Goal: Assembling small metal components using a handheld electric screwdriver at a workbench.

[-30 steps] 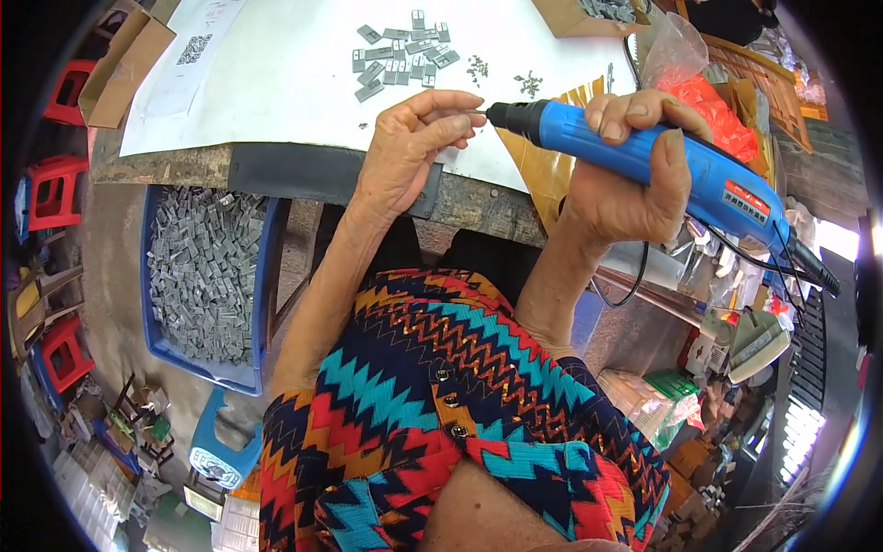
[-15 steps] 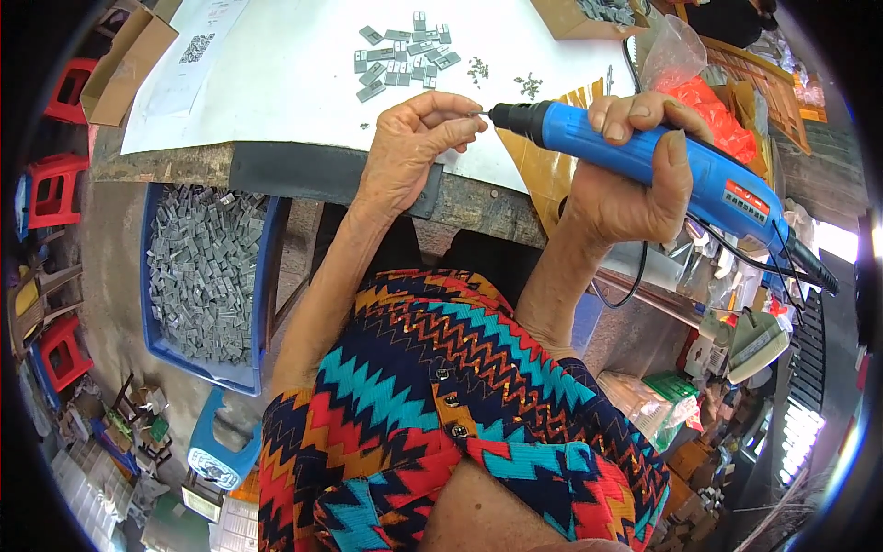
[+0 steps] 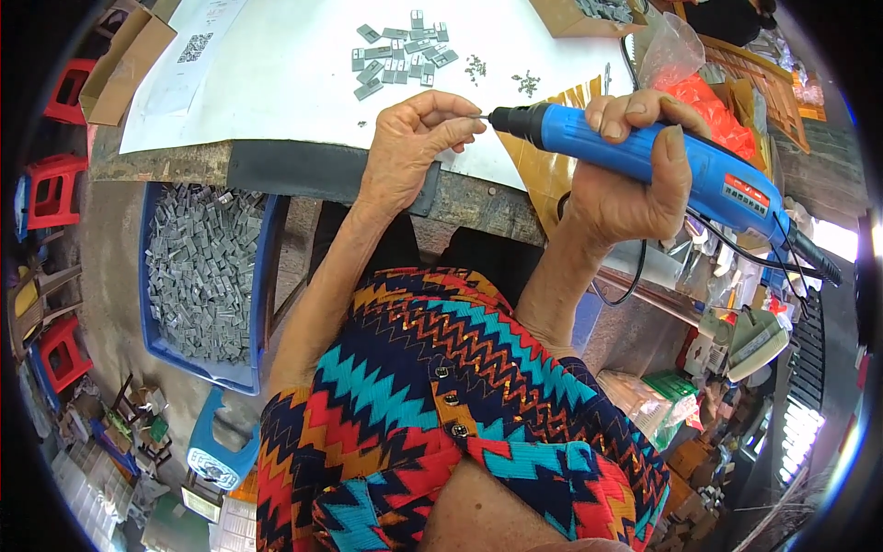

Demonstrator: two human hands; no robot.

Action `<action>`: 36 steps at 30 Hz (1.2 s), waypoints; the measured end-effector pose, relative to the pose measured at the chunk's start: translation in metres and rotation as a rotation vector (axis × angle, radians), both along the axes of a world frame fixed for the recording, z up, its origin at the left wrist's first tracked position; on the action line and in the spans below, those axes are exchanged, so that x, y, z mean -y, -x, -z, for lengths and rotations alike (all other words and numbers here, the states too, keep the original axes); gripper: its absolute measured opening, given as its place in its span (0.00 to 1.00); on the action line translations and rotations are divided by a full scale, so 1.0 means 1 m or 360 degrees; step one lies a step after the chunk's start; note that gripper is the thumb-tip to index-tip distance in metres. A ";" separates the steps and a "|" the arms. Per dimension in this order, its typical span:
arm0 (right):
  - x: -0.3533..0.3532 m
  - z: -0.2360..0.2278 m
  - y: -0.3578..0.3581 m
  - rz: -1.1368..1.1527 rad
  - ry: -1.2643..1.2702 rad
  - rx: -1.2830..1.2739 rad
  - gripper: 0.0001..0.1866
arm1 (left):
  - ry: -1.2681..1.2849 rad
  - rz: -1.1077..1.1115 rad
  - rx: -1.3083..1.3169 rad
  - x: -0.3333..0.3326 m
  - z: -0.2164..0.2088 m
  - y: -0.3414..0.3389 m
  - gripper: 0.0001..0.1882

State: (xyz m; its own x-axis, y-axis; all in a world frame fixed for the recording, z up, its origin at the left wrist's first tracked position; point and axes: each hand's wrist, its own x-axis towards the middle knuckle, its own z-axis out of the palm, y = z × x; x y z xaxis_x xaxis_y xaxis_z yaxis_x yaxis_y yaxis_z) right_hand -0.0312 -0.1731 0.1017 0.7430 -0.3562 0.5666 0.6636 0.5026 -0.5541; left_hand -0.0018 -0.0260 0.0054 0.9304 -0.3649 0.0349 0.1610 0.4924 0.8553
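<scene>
A blue electric screwdriver lies in my right hand, its fingers wrapped round the body. Its black nose and thin bit point left, toward my left hand. The left hand's thumb and fingertips are pinched together at the bit's tip; whatever they hold there is too small and covered to make out. Beyond the hands, on the white sheet, lie several small grey rectangular parts. Beside them are two little heaps of tiny dark pieces, a left heap and a right heap.
Below the table edge at left stands a blue bin full of grey parts. Cardboard boxes sit at the far left and far right. A black cable hangs at right. Red stools stand at the left.
Both hands and the screwdriver keep nearly the same place. The fingertips of my left hand have shifted slightly at the bit. The parts on the sheet look unchanged.
</scene>
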 end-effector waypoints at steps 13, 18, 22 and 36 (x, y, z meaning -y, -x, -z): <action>0.002 -0.001 0.003 0.0085 0.0030 -0.0049 0.14 | -0.0125 -0.0012 0.0092 0.001 0.000 0.002 0.08; 0.003 -0.001 0.003 0.0078 0.0061 -0.0032 0.14 | -0.0096 0.0000 0.0085 0.000 0.001 0.002 0.07; 0.000 -0.001 0.004 0.0065 0.0045 -0.0024 0.14 | -0.0089 0.0012 0.0065 0.000 0.000 0.003 0.06; -0.003 -0.005 0.011 0.0047 0.0034 -0.0038 0.15 | -0.0308 0.0084 0.0177 -0.012 -0.011 0.005 0.10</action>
